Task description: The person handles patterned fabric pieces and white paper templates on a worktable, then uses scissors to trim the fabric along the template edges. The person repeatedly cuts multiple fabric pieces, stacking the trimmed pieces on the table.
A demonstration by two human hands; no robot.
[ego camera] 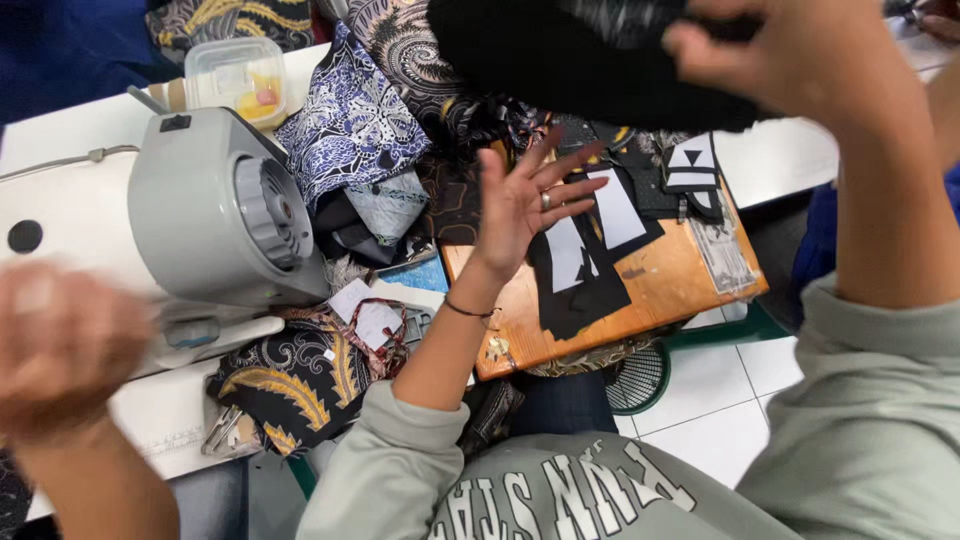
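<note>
- Top of the black cloth (560,55) cut off by the upper edge of the frame; kind of garment hard to tell.
- Fingertips of the right hand (790,60) buried in that cloth at the upper right, so only knuckles and back of the hand visible; clamped on the cloth, forearm rising steeply from a grey-green sleeve at the right edge.
- Left hand (520,205) in the centre, holding nothing: fingers spread wide and pointing to the upper right, palm turned up toward the camera, ring on one finger, thin bracelet at the wrist, just below the cloth but apart from it.
- Hands well apart from each other.
- Another hand (60,345) at the lower left, badly blurred; grip impossible to read.
- Wooden board (660,290) under the left hand partly covered by black and white cut pieces (585,265).
- Sewing machine (200,200) at the left, its far end out of frame, ringed by patterned fabrics (350,125).
</note>
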